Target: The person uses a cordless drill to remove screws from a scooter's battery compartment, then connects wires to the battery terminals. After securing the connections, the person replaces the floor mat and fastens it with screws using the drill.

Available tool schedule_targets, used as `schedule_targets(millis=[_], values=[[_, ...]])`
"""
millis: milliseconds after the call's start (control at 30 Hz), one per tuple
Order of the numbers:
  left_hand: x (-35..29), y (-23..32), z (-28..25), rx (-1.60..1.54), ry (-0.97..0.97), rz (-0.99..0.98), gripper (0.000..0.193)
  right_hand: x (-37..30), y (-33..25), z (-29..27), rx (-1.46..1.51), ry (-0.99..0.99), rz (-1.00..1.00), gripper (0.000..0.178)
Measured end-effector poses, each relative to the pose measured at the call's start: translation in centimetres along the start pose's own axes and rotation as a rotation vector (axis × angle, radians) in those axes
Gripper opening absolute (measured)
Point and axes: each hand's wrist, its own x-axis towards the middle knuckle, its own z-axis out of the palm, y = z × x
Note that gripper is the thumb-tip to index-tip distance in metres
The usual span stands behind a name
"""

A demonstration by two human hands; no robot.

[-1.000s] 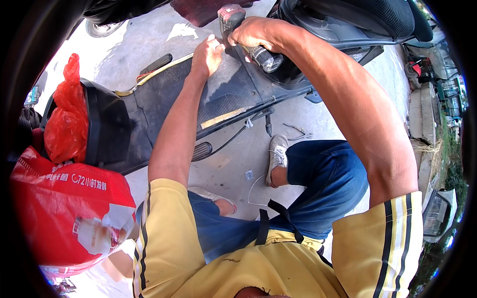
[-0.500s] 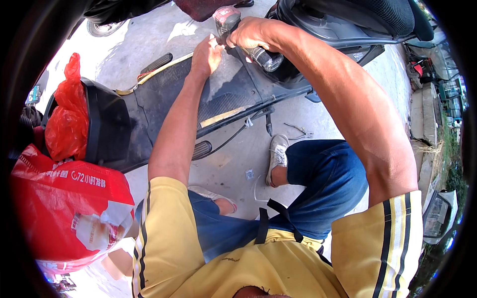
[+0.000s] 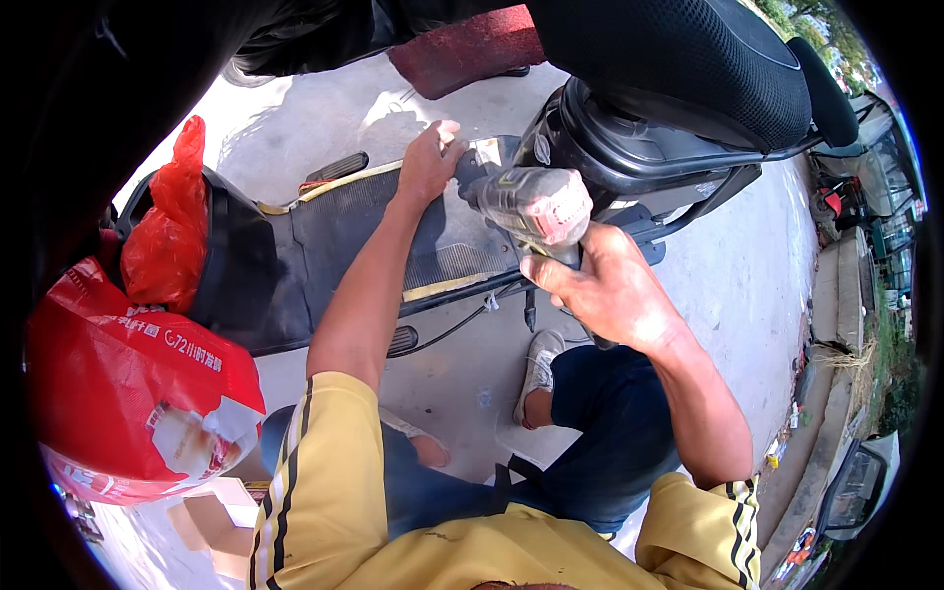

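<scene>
My right hand (image 3: 624, 290) is wrapped round the handle of a grey power drill (image 3: 531, 202) with a worn, pinkish rear end. The drill is held over the scooter's floorboard (image 3: 457, 241), its nose pointing left toward my other hand. At the far side of the floorboard is my left hand (image 3: 430, 165), its thumb and fingers drawn close together. Whatever they may hold is too small to make out. The floorboard is dark and ribbed, with a yellowish strip along its edges.
The black scooter seat (image 3: 688, 69) rises at the far right. A red plastic bag (image 3: 167, 231) sits in the scooter's front part at left, with a large red printed bag (image 3: 128, 383) nearer me. An open cardboard box (image 3: 211, 526) lies below. A kerb (image 3: 836, 295) runs along the right.
My right hand has drawn the drill back toward me and turned it so its nose points left. My left hand stays near the far edge of the floorboard. The view has shifted slightly.
</scene>
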Motion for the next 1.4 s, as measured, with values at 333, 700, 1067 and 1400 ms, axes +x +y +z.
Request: schedule_targets(millis=[333,700,1067,1400], values=[[0.9,0.9,0.4,-0.264,-0.064,-0.249,0.058,-4.7,4.8,-0.3,0.694,0.103,0.131,0.023],[2.3,7.5,4.2,-1.433,0.064,-1.006,0.129,-5.6,5.8,-2.7,1.041,0.100,0.045,0.035],[7.1,-0.4,7.1,-1.841,0.512,-0.791,0.145,-6.9,5.2,-2.7,1.181,0.018,-0.108,0.048],[4.3,4.1,-4.2,-1.274,0.679,-0.619,0.031,-5.9,4.7,-2.2,1.050,-0.132,-0.148,0.049]])
